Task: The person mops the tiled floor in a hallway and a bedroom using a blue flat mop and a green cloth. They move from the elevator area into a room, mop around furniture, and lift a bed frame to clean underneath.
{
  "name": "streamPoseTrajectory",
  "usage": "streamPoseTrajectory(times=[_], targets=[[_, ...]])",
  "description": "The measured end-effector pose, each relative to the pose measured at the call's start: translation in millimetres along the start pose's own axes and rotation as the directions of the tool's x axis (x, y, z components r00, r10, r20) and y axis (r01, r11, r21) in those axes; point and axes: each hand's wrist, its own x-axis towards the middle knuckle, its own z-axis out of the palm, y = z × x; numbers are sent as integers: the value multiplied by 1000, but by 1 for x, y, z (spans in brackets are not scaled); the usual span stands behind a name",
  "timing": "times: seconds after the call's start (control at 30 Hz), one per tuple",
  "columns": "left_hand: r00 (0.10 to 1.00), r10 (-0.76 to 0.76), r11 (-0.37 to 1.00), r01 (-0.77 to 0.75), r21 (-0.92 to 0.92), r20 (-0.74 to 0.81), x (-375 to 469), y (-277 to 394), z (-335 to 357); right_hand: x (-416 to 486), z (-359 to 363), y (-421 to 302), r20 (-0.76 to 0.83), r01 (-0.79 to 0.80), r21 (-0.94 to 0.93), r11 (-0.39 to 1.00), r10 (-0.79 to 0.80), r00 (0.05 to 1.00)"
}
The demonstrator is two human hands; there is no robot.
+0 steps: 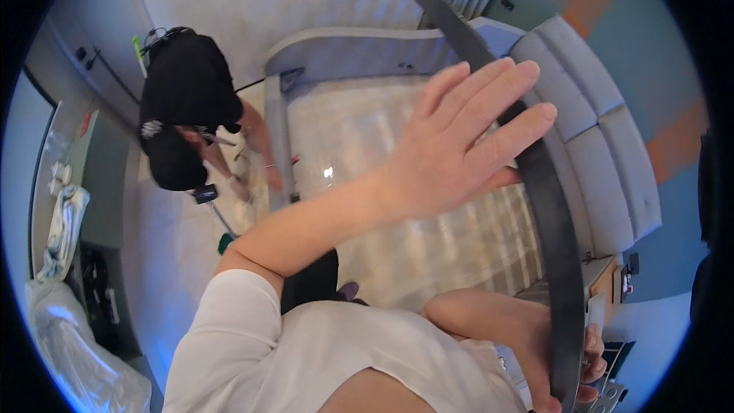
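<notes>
A long dark metal-looking rail (542, 195) crosses in front of me from the top of the picture to the lower right, looking bowed in the wide lens. My left hand (459, 137) lies over its middle with fingers spread. Whether the palm presses on the rail cannot be told. Low on the right, my right hand (573, 355) is wrapped around the rail's near part, fingers showing on the far side. Behind the rail stands a grey upholstered bed frame (355, 51) with a padded headboard (596, 155); pale floor shows inside the frame.
At the left, a person in black (189, 86) bends over the bed frame's side rail (277, 137), one hand by it. A plastic-wrapped bundle (86, 350) and a dark cabinet (103, 183) line the left. A bedside cabinet (602, 275) stands beyond the headboard.
</notes>
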Motion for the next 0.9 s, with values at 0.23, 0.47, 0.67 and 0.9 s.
streamPoseTrajectory(times=[0.23,0.47,0.67,0.9], targets=[[736,-630,586,660,-470,247,22,28,80,37,-33,92,-53,-38,-147,988,30,998],[348,-864,133,855,-501,363,74,-27,142,43,-61,147,-52,-33,-250,968,20,998],[284,-405,-160,914,-374,869,43,-69,134,29,-86,130,-152,-92,-206,974,61,986],[260,-352,-275,889,-365,899,32,-58,165,16,-118,128,-112,-166,-168,972,149,983]])
